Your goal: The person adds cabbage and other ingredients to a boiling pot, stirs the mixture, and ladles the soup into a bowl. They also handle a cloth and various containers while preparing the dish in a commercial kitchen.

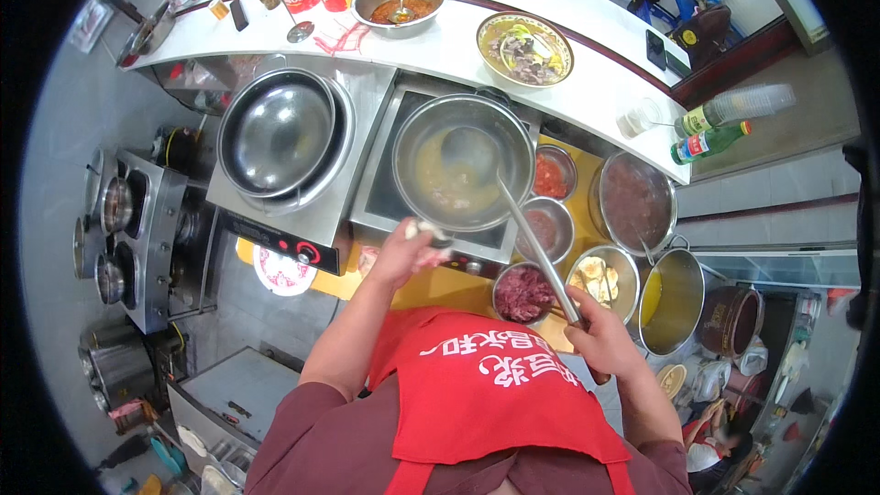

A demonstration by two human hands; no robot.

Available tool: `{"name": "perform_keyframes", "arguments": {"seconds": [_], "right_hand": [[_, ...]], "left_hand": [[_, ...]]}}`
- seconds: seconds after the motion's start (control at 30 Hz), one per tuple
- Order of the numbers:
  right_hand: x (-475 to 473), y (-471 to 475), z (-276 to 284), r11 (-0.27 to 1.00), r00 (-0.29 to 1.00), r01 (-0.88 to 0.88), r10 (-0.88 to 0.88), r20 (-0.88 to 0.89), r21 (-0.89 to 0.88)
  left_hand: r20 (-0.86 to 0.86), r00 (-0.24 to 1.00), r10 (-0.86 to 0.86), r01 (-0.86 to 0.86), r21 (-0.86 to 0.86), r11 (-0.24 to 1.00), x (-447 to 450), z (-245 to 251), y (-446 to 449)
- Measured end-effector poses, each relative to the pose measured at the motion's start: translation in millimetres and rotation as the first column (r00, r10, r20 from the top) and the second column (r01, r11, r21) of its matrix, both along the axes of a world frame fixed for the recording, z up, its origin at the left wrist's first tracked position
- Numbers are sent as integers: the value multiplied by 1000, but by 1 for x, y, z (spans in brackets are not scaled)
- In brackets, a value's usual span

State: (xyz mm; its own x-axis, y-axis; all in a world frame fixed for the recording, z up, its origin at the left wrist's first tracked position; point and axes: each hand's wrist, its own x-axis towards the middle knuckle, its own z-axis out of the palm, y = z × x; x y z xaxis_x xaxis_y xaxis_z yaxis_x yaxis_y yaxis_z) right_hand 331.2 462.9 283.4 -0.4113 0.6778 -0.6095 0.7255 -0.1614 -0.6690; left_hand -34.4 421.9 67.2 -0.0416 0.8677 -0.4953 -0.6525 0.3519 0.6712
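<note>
A steel wok (440, 179) with yellowish broth and bits of food sits on an induction cooker (385, 172). My right hand (598, 330) grips the handle of a long metal ladle (536, 240), whose bowl lies in the broth. Near the wok's front rim, my left hand (409, 254) holds pale and dark food pieces, blurred and too unclear to name. Below the ladle's shaft is a bowl of raw sliced meat (521, 292); beside it stand bowls of reddish food (543, 230) and chopped tomato-like pieces (551, 174). A steel bowl of pale slices (597, 275) is just past my right hand.
An empty wok (278, 134) rests on the left cooker. On the white counter are a patterned soup bowl (525, 48), a steel bowl of red sauce (402, 3) and a green bottle (711, 144). Large pots (670, 302) stand at right. A person (711, 436) is at lower right.
</note>
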Motion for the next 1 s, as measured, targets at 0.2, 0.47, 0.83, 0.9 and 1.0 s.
{"name": "perform_keyframes", "arguments": {"seconds": [0.2, 0.47, 0.83, 0.9, 1.0], "right_hand": [[5, 5, -10, 954, 990, -138, 132, 40, 265], [19, 9, 13, 954, 978, -207, 198, 64, 215], [11, 10, 3, 877, 963, -174, 247, -109, 449], [5, 21, 3, 828, 963, -171, 254, -86, 534], [-3, 33, -10, 735, 966, -117, 240, -95, 668]], "left_hand": [[-16, 1000, -5, 4, -48, 999, 1, -10, -6], [65, 993, 103, -100, -52, 994, 8, -1, -5], [-80, 962, 259, -253, 83, 964, -17, 136, -4], [-237, 928, 287, -289, 28, 957, -20, 166, 17], [-272, 900, 340, -302, 172, 938, -22, 197, 47]]}}
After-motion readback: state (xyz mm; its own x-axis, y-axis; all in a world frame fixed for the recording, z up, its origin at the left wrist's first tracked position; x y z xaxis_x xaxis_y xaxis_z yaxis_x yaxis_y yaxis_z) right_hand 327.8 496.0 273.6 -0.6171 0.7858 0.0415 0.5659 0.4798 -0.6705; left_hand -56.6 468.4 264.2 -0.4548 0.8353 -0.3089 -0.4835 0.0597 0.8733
